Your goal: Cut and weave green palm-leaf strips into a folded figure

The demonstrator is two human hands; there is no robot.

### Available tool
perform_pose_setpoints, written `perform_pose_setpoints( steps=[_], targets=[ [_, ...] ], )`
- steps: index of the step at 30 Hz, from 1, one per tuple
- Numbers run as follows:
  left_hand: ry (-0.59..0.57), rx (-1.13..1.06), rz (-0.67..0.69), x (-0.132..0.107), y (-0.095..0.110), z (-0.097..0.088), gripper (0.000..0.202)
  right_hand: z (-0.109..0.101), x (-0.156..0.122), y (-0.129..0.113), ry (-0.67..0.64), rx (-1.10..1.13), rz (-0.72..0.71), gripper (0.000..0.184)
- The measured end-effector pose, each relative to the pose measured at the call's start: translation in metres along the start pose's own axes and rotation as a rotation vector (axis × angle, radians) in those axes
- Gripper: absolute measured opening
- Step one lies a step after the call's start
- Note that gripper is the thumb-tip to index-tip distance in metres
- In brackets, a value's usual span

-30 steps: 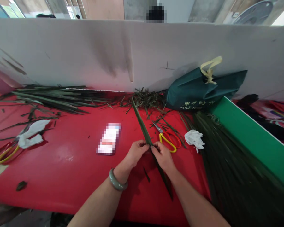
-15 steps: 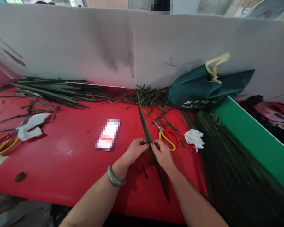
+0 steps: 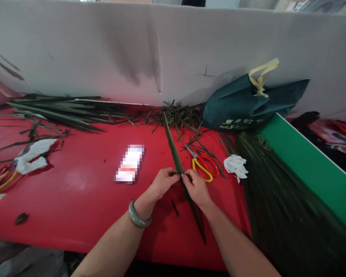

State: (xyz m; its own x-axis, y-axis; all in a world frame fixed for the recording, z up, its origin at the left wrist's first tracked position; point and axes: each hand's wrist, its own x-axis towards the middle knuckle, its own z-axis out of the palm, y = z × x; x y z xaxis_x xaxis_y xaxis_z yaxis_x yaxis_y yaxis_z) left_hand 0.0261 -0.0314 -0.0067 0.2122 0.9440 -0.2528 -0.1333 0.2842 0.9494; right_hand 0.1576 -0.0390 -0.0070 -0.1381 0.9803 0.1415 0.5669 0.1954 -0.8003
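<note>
A long narrow green leaf (image 3: 173,148) lies across the red table (image 3: 75,192), running from the far scraps toward the near edge. My left hand (image 3: 163,182), with a grey-green bangle on the wrist, pinches the leaf at its middle. My right hand (image 3: 196,186) pinches the same leaf right beside it, fingertips almost touching. Both hands are closed on the leaf. Scissors with yellow and red handles (image 3: 203,167) lie just right of my hands, beside a crumpled white tissue (image 3: 235,166).
A big bundle of dark green leaves (image 3: 282,207) fills the right side next to a green board (image 3: 308,169). A dark green bag (image 3: 248,105) leans on the white partition. More leaves (image 3: 63,111) and cut scraps (image 3: 178,115) lie at the back. A second pair of scissors (image 3: 1,179) and tissue (image 3: 31,156) lie left.
Both hands keep their pinch on the leaf and have barely shifted. The camera has tilted slightly, so everything sits a little higher in view.
</note>
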Motion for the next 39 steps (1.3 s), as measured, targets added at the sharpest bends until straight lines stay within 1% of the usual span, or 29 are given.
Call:
perform_pose_setpoints(
  steps=[6, 12, 15, 19, 24, 29, 31, 35, 39],
  targets=[
    [0.042, 0.091, 0.058, 0.001, -0.005, -0.001, 0.012, 0.002, -0.001, 0.003, 0.020, -0.064, -0.023, 0.017],
    [0.049, 0.080, 0.048, 0.001, -0.004, 0.000, 0.011, 0.006, -0.001, 0.004, 0.044, -0.131, -0.033, 0.018],
    [0.063, 0.095, 0.054, 0.001, -0.004, 0.001, 0.011, 0.006, -0.002, 0.003, 0.046, -0.137, -0.042, 0.019],
    [0.093, 0.176, 0.079, 0.000, -0.003, 0.000, 0.011, 0.007, -0.002, 0.003, 0.047, -0.146, -0.037, 0.018],
    [0.093, 0.229, 0.109, 0.000, -0.005, -0.002, 0.011, 0.008, -0.002, 0.004, 0.049, -0.155, -0.034, 0.018],
    [0.142, 0.273, 0.129, 0.000, -0.004, -0.004, 0.009, 0.009, -0.004, 0.002, 0.056, -0.156, -0.049, 0.019],
    [0.123, 0.236, 0.103, -0.001, -0.002, -0.004, 0.008, 0.008, -0.004, -0.001, 0.050, -0.132, -0.041, 0.019],
    [0.073, 0.070, 0.023, -0.003, 0.005, -0.002, 0.007, 0.005, -0.004, -0.002, 0.005, -0.042, 0.016, 0.018],
    [0.065, -0.011, 0.026, -0.002, 0.005, -0.002, 0.008, 0.005, -0.002, 0.000, -0.027, 0.080, 0.063, 0.013]
  ],
)
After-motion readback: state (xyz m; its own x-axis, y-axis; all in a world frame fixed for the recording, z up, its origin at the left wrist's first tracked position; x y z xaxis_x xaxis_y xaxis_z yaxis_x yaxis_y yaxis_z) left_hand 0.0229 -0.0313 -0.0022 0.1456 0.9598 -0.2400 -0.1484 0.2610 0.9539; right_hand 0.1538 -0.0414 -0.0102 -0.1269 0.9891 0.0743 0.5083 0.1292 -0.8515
